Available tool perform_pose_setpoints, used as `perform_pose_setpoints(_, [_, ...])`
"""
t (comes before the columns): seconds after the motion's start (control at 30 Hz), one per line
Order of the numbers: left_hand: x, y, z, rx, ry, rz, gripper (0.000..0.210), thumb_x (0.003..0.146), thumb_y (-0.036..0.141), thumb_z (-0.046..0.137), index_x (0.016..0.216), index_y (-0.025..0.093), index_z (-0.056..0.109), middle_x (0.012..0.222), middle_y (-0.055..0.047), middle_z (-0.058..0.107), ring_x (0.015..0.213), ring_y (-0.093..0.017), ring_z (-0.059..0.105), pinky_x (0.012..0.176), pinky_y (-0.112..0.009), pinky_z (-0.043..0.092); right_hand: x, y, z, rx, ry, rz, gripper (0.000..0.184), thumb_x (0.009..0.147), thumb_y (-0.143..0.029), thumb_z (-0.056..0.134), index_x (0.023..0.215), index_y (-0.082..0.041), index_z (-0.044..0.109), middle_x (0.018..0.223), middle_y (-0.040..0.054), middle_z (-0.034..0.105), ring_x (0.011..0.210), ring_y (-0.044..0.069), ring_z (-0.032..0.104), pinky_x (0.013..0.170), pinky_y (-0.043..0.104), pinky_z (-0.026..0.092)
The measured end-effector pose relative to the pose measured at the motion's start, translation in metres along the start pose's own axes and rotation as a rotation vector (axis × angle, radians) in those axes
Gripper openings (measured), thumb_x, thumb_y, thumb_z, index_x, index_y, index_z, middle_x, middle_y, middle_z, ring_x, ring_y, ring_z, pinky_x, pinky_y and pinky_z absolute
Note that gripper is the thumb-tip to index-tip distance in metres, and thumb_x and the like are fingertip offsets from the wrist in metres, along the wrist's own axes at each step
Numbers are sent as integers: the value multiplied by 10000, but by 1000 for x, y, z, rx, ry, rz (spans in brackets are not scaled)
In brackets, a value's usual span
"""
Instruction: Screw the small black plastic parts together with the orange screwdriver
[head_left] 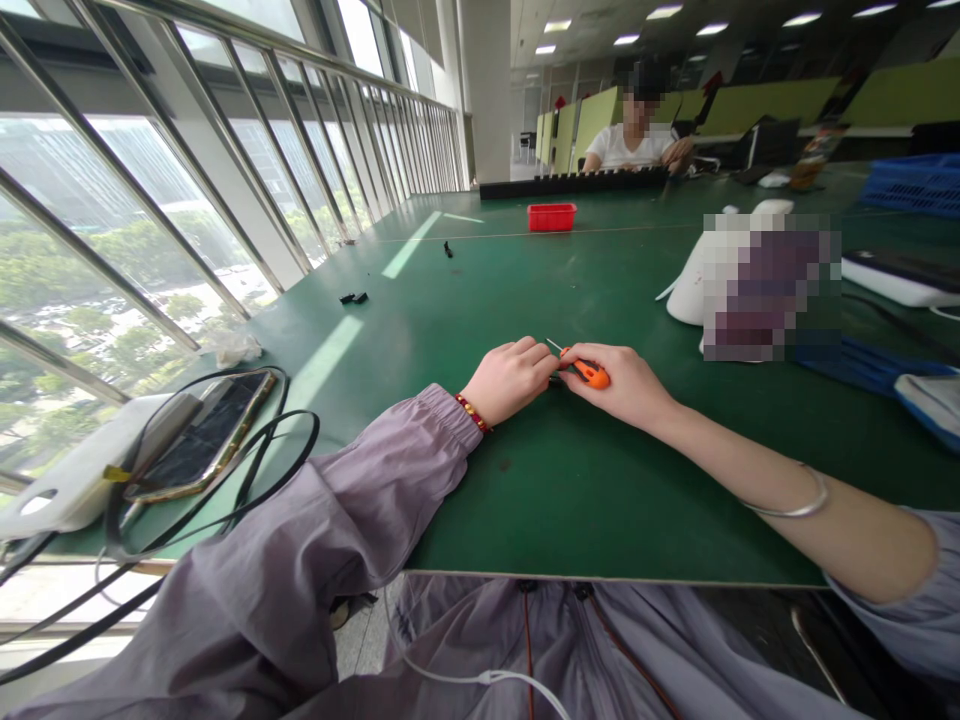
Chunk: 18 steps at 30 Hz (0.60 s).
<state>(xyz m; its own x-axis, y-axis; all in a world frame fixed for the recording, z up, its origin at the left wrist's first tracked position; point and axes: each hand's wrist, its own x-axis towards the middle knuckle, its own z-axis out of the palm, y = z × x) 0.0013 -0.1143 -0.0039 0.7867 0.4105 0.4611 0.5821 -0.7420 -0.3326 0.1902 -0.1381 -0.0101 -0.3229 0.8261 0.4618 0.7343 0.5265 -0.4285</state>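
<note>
An orange-handled screwdriver [590, 373] with a thin metal shaft rests in my right hand [619, 380], which is closed around its handle. The shaft points up and to the left, towards the far side of the table. My left hand [514, 376] meets the right one just above the green tabletop [540, 480], its fingers bent together. A small dark bit shows beneath the fingertips, but whatever the left fingers hold is mostly hidden. Further off on the left lie small black pieces [353, 298] and another black piece [448, 250].
At the far side stand a red tray [551, 218] and a long black strip [574, 184], with a person [634, 145] seated behind. Phone [210, 435] and looped cables [259, 450] lie left by the railing. White object [690, 280] and blue basket [911, 185] are right.
</note>
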Motion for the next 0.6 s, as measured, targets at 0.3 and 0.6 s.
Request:
perform_pose_setpoints(0.3, [-1, -1, 2, 22, 149, -1, 228, 953, 175, 356, 1058, 161, 557, 848, -32, 660, 790, -149, 572, 677, -262, 447, 0, -2, 1, 32, 63, 0, 149, 815, -319, 555, 877, -216, 642, 924, 37, 696, 809, 206, 641, 725, 302, 464])
perform_pose_setpoints(0.6, [-1, 1, -2, 34, 141, 29, 261, 963, 173, 340, 1107, 172, 558, 928, -36, 678, 839, -153, 577, 703, -284, 437, 2, 2, 4, 244, 80, 62, 141, 785, -306, 585, 853, -192, 633, 847, 22, 680, 753, 176, 612, 684, 273, 438])
